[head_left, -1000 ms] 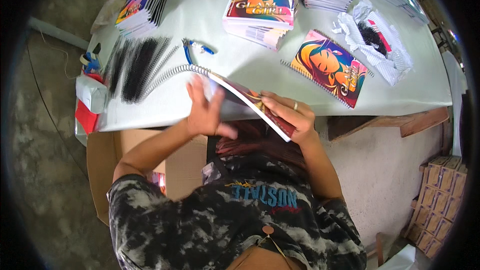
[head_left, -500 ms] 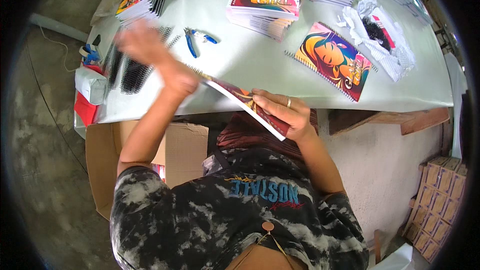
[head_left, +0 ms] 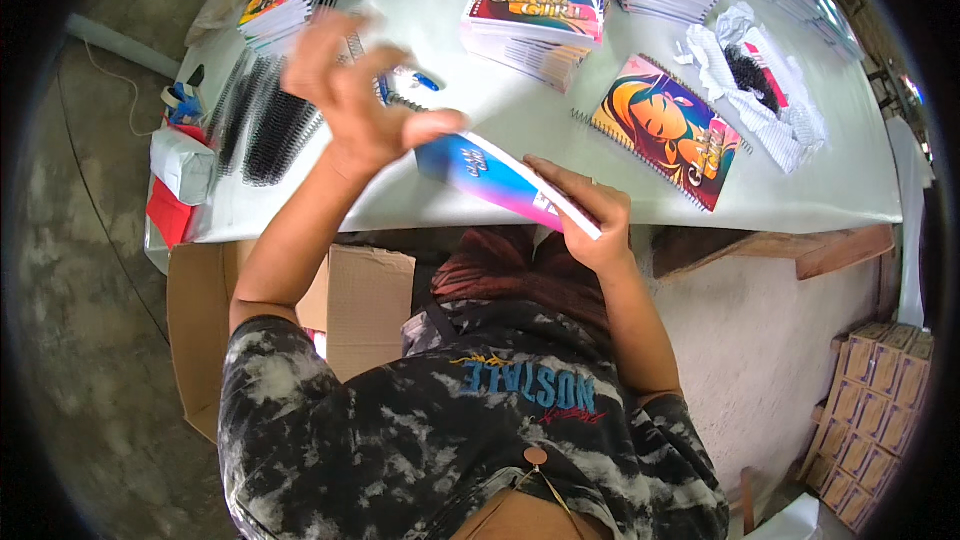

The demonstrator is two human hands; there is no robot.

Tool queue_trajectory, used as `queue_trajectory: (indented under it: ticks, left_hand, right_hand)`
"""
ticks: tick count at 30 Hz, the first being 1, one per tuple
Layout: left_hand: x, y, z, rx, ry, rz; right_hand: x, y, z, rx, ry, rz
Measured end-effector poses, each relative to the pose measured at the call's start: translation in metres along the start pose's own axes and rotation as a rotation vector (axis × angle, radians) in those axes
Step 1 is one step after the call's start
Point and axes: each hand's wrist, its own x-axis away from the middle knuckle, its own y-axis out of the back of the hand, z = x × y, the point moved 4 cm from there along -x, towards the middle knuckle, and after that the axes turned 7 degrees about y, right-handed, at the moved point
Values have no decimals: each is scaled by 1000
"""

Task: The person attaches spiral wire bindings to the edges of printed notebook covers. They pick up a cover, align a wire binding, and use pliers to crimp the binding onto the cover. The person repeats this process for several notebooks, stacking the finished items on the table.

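Note:
My right hand [head_left: 598,218] grips one end of a notebook [head_left: 490,178], thumb on one side and fingers on the other. Its blue and pink cover faces me, tilted, above the table's near edge. A dark spiral coil [head_left: 403,103] sticks out at the notebook's far left end. Beside that end my left hand [head_left: 355,90] is raised, its fingers spread and blurred; the thumb lies close to the notebook's corner, and whether it touches I cannot tell. Partly hidden behind the left hand are blue-handled pliers [head_left: 425,82]. Loose black coils [head_left: 275,130] lie left of it.
A spiral notebook [head_left: 660,130] with a colourful cover lies at right on the white table [head_left: 540,110]. Stacked notebooks [head_left: 535,0] stand farther back. Crumpled paper [head_left: 800,130] holds black coils at right. A cardboard box [head_left: 370,310] sits below the table's edge.
The notebook has turned, from its maroon side to the blue and pink one. My left hand has moved right, toward the notebook's end, and now hides much of the pliers.

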Motion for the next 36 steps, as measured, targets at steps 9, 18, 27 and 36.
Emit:
queue_trajectory:
  ticks: [9,18,27,36]
  left_hand:
    - [87,-9,-1,67,-9,-66]
    - [79,6,-72,264,-264,177]
    - [34,1,-65,61,-149,-34]
    - [38,2,-76,142,9,-37]
  right_hand:
    - [1,-3,18,114,247,50]
    - [-4,-10,18,99,277,49]
    - [-1,-10,16,125,284,31]
    - [-4,-8,16,151,228,28]
